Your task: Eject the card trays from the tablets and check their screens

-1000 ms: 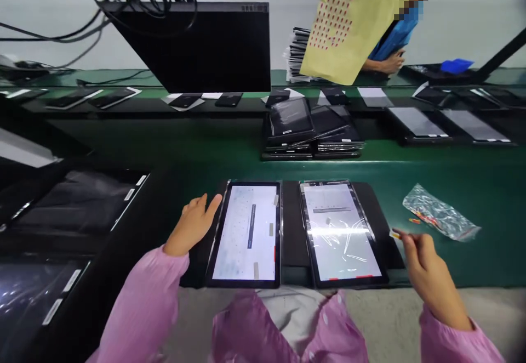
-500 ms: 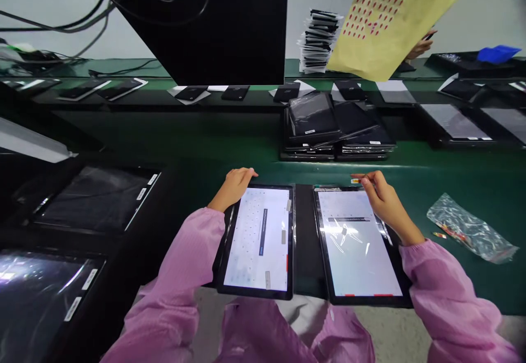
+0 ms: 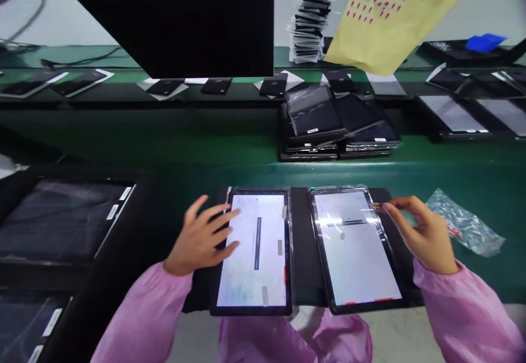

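Note:
Two lit tablets lie side by side on a black mat point(image 3: 299, 231) at the near edge of the green bench. My left hand point(image 3: 203, 237) hovers with fingers spread over the left edge of the left tablet point(image 3: 257, 250). The right tablet point(image 3: 355, 248) carries a wrinkled clear film. My right hand point(image 3: 423, 231) is at that tablet's upper right edge, thumb and forefinger pinched on a small yellow-red sticker point(image 3: 376, 205). Pink sleeves cover both arms.
A clear plastic bag point(image 3: 466, 223) of small stickers lies right of my right hand. Stacked dark tablets point(image 3: 337, 124) sit behind the mat. More dark tablets point(image 3: 61, 217) lie at left. A black monitor point(image 3: 172, 17) and a yellow sticker sheet point(image 3: 394, 12) hang above the far bench.
My left hand came back from the left tablet's top edge to its left side and spread its fingers. My right hand drew back from the right tablet's top to its upper right edge.

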{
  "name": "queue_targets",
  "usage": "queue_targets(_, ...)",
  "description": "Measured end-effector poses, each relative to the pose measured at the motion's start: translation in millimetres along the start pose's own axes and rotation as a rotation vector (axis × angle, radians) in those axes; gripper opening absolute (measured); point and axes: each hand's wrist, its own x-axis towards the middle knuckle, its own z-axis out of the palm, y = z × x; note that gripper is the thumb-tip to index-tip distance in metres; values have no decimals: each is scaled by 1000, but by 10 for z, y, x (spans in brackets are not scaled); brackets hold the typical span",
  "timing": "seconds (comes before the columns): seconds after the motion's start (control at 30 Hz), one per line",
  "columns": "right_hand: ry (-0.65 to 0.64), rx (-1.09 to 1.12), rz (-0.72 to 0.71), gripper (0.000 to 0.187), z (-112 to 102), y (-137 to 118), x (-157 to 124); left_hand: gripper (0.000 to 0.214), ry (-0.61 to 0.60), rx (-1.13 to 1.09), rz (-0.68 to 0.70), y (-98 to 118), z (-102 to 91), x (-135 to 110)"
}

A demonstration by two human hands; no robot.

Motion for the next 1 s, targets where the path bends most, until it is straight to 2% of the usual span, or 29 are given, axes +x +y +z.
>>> queue_targets(0.07,1,5,-57,15,-37,55,-116,13,76,111,-95,-38,-96,-102)
queue_targets(0.13,-126,58,-197,10,-82,48,-299,16,113,135,-142,11,-113,-129)
queue_targets(0.23,-351,144,-337,20,-186,-33,-720,15,65,91,-125,175,-38,-94)
queue_targets(0.3,-395,140,-289,23,-275,-69,-1058,16,19,67,-124,269,25,-79)
queue_targets(0.4,-388,75,-202,20,-390,-21,-1510,16,12,42,-173,342,90,-111)
queue_targets(0.5,-364,27,-186,16,-423,136,-1721,15,16,32,-194,386,121,-165)
queue_targets(0.6,-332,17,-222,20,-363,348,-1592,14,19,31,-199,457,134,-174)
queue_targets(0.73,-214,-63,-292,14,-245,569,-1094,14,14,38,-169,561,110,-99)
queue_targets(0.87,-103,-45,-305,10,-219,531,-769,15,3,62,-137,614,56,-22)
queue_targets(1.0,-134,-47,-407,17,-197,384,-773,13,21,76,-131,620,42,-10)
